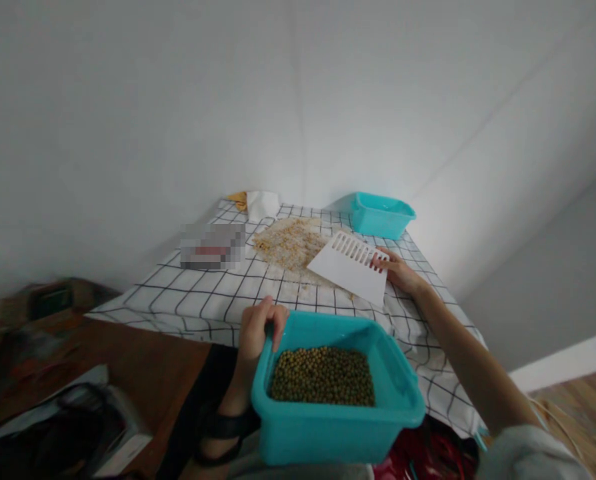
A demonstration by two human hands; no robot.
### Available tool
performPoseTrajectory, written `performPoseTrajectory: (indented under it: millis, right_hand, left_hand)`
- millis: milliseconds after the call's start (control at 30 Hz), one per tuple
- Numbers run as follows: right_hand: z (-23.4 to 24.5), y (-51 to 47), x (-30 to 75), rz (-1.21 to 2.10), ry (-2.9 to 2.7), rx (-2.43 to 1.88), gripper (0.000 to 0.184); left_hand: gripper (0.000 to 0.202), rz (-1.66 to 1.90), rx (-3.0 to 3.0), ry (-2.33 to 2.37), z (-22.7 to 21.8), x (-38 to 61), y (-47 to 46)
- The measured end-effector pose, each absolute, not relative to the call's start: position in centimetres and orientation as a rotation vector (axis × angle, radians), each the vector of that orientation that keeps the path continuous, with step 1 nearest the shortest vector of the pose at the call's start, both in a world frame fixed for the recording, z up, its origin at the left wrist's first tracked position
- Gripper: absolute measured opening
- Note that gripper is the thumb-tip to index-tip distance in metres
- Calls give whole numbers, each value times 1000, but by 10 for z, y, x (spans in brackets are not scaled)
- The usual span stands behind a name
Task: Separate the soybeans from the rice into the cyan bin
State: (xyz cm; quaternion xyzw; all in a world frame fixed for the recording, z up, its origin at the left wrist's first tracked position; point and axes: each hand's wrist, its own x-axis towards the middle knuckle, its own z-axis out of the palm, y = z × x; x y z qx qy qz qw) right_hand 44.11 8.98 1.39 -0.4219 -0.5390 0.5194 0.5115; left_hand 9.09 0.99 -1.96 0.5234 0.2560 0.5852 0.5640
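My left hand (pixel 259 331) is closed over the left rim of a teal plastic tub (pixel 335 427) that sits close to me and holds a layer of greenish-brown beans (pixel 323 376). My right hand (pixel 397 271) reaches out over the checked tablecloth (pixel 203 293) and grips the right edge of a white slotted scraper board (pixel 349 266). The board lies tilted beside a spread of yellowish grains and husks (pixel 291 243) on the cloth.
A second teal tub (pixel 381 215) stands at the far right corner of the table. A crumpled white tissue (pixel 262 203) and a blurred-out object (pixel 212 246) lie near the wall. Dark bags (pixel 53 427) sit on a brown surface at my left.
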Motion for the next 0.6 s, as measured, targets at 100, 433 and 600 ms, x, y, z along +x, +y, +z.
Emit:
performPoseTrajectory:
  millis: [100, 433, 600]
  right_hand:
    - [15, 89, 440, 1251, -1297, -1018, 32]
    - [19, 81, 433, 1286, -1319, -998, 32]
    - [21, 78, 432, 1321, -1359, -992, 32]
  left_hand:
    - [73, 1392, 1219, 604, -19, 92, 8]
    - [72, 1408, 1203, 566, -17, 93, 5]
    - [70, 1403, 1198, 537, -18, 93, 5]
